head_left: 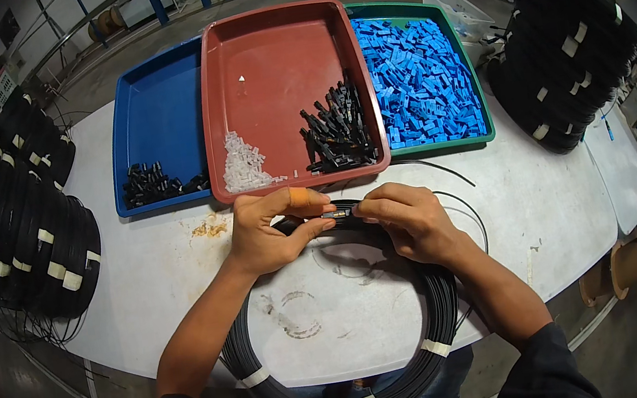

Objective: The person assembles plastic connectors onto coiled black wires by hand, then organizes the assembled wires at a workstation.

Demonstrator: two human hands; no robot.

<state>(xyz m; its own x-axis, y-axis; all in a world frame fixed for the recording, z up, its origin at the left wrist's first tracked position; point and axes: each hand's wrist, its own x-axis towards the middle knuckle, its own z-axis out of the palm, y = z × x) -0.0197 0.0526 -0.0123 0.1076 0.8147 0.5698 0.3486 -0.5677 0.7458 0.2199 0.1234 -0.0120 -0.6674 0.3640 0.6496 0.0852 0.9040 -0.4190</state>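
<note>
A coil of black cable, bound with strips of white tape, lies over the near table edge and hangs down in front of me. Above its far side, my left hand pinches a small dark connector with a pale middle between thumb and index finger. Orange tape wraps that index finger. My right hand is closed at the connector's right end, fingertips pressed together; what they grip is too small to make out. A loose cable end arcs away to the right beyond that hand.
Ahead stand a blue tray with black pieces, a red tray with clear and black pieces, and a green tray full of blue pieces. Stacked cable coils flank me on the left and right. Debris dots the white table.
</note>
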